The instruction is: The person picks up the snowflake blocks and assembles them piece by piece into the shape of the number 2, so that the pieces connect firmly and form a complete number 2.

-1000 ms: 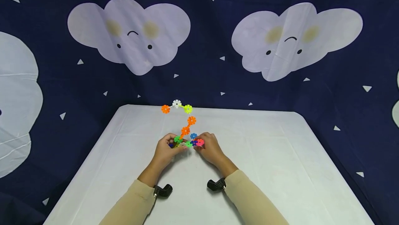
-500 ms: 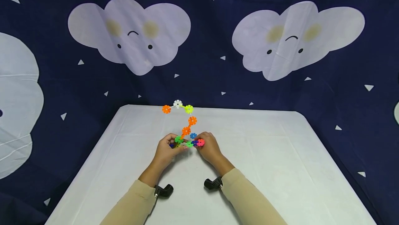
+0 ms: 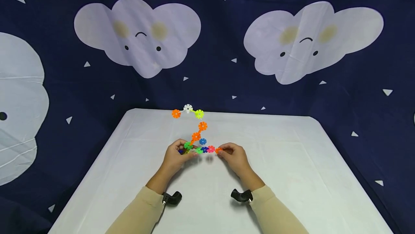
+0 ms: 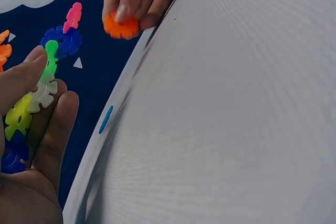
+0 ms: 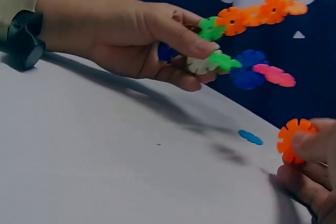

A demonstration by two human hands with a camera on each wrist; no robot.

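Observation:
My left hand holds a chain of interlocking snowflake discs, its thumb over the green and white discs in the wrist views. One branch runs through a dark blue disc to a pink disc at the right end. Another branch, mostly orange discs, leads away to a yellow, a white and a last orange disc. To the right of the pink end, my right hand pinches a single orange snowflake disc between thumb and fingers. In the right wrist view a gap shows between the two.
A loose light blue snowflake disc lies on the white-covered table, beyond the hands. Behind the table hangs a dark blue cloth with clouds and triangles. Each wrist carries a black camera.
My right hand has moved right, away from the chain's pink end, and the orange disc in its fingers now shows. The left hand keeps its hold on the chain, nearly still.

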